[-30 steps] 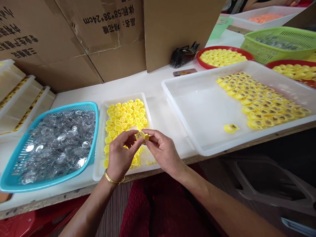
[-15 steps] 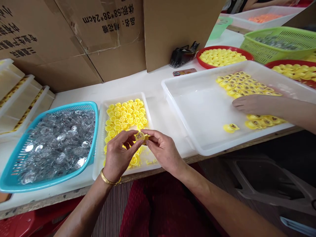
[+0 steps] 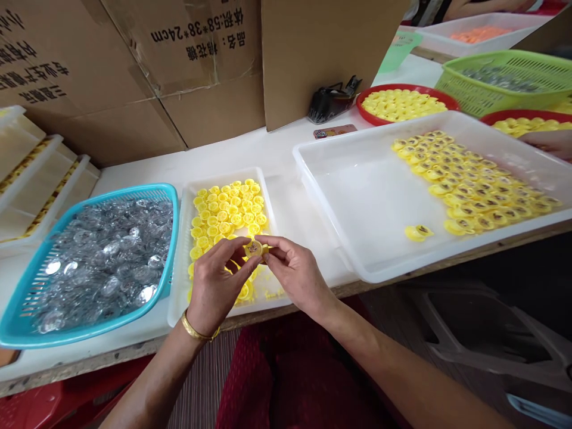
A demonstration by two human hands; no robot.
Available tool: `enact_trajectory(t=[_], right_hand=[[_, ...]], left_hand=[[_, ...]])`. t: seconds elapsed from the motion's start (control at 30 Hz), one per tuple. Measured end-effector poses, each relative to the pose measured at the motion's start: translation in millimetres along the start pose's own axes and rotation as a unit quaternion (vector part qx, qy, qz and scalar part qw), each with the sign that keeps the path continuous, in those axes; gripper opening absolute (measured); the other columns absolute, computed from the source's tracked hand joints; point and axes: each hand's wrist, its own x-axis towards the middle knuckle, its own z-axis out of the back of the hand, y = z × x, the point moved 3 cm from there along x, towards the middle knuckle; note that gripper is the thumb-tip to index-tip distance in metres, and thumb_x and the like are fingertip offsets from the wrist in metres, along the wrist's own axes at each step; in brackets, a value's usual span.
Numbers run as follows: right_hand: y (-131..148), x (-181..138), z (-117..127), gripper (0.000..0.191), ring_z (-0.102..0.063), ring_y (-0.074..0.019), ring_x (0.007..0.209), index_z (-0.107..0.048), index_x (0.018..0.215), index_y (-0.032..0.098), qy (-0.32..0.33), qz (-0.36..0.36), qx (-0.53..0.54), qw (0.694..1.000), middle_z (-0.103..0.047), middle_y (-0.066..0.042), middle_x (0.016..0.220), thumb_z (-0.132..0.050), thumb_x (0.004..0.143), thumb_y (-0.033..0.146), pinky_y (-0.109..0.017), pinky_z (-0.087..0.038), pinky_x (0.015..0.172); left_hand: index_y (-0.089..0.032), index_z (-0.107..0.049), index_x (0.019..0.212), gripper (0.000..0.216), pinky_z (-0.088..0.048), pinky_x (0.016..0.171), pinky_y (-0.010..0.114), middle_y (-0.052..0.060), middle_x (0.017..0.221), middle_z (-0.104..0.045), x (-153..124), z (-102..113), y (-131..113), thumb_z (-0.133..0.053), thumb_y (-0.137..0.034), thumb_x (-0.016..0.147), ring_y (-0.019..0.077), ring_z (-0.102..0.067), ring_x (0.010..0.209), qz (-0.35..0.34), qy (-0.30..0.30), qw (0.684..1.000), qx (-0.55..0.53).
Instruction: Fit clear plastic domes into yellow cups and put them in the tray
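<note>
Between my two hands is a small yellow plastic piece [image 3: 254, 248] with a round face that carries a dark print. My left hand [image 3: 218, 271] pinches it from the left with thumb and forefinger. On its right side, the fingertips of my right hand [image 3: 295, 271] grip it too. Both hands are above the near part of a white tray [image 3: 270, 220] filled with yellow round cup-like pieces [image 3: 223, 214]. To the left stands a blue basket [image 3: 167, 196] heaped with clear plastic discs [image 3: 107, 262].
A large white tray [image 3: 330, 220] at right holds rows of printed yellow pieces [image 3: 473, 185]. Beyond it are red trays [image 3: 453, 102], a green basket [image 3: 465, 98] and a co-worker's hand [image 3: 549, 143]. Cardboard boxes [image 3: 210, 113] line the back; stacked bins [image 3: 40, 179] stand left.
The co-worker's hand has left the large white tray and moved to the red tray at far right, uncovering the rows. My hands stay almost still, holding the same yellow piece.
</note>
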Motion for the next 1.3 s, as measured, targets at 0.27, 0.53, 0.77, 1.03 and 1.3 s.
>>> enact_trajectory(t=[0.27, 0.53, 0.77, 1.03, 1.3], right_hand=[[2, 1, 3, 0.027, -0.067, -0.0199, 0.099, -0.065, 0.109, 0.021, -0.007, 0.012, -0.025, 1.000, -0.069, -0.006, 0.112, -0.059, 0.082, 0.021, -0.037, -0.055, 0.089], [4, 1, 4, 0.027, -0.067, -0.0191, 0.097, -0.064, 0.109, 0.021, 0.001, 0.033, -0.037, 0.999, -0.069, -0.006, 0.110, -0.058, 0.083, 0.019, -0.038, -0.055, 0.089], [5, 1, 4, 0.027, -0.068, -0.0188, 0.093, -0.065, 0.107, 0.020, 0.003, 0.022, -0.042, 0.999, -0.070, -0.007, 0.106, -0.056, 0.082, 0.018, -0.038, -0.055, 0.088], [10, 0, 3, 0.031, -0.067, -0.0194, 0.082, -0.062, 0.102, 0.014, 0.034, -0.060, 0.059, 0.996, -0.067, -0.005, 0.084, -0.065, 0.079, 0.033, -0.043, -0.055, 0.086], [10, 1, -1, 0.024, -0.062, -0.0173, 0.087, -0.059, 0.088, 0.017, -0.002, -0.064, 0.130, 0.989, -0.061, -0.004, 0.099, -0.070, 0.075, 0.034, -0.038, -0.061, 0.075]], left_hand=[[-0.018, -0.067, 0.096, 0.019, -0.054, 0.058, 0.021, 0.001, 0.074, -0.063, -1, -3, 5, -0.066, -0.030, 0.081, 0.0102, -0.061, 0.062, 0.006, 0.000, 1.000, -0.026], [-0.018, -0.067, 0.102, 0.020, -0.054, 0.060, 0.022, 0.002, 0.077, -0.064, -1, -3, 2, -0.064, -0.025, 0.083, 0.0104, -0.062, 0.064, -0.037, -0.024, 0.999, -0.003], [-0.017, -0.068, 0.101, 0.020, -0.054, 0.057, 0.022, 0.002, 0.077, -0.066, -1, -4, 2, -0.064, -0.026, 0.084, 0.0106, -0.063, 0.062, -0.029, -0.015, 0.999, -0.010], [-0.016, -0.067, 0.102, 0.021, -0.055, 0.057, 0.022, 0.002, 0.078, -0.064, -4, -9, 8, -0.064, -0.027, 0.083, 0.0102, -0.064, 0.062, -0.006, -0.007, 0.998, -0.060], [-0.018, -0.065, 0.106, 0.023, -0.053, 0.064, 0.022, 0.002, 0.086, -0.062, -5, -9, -1, -0.064, -0.018, 0.083, 0.0086, -0.061, 0.067, -0.069, -0.018, 0.997, -0.031]])
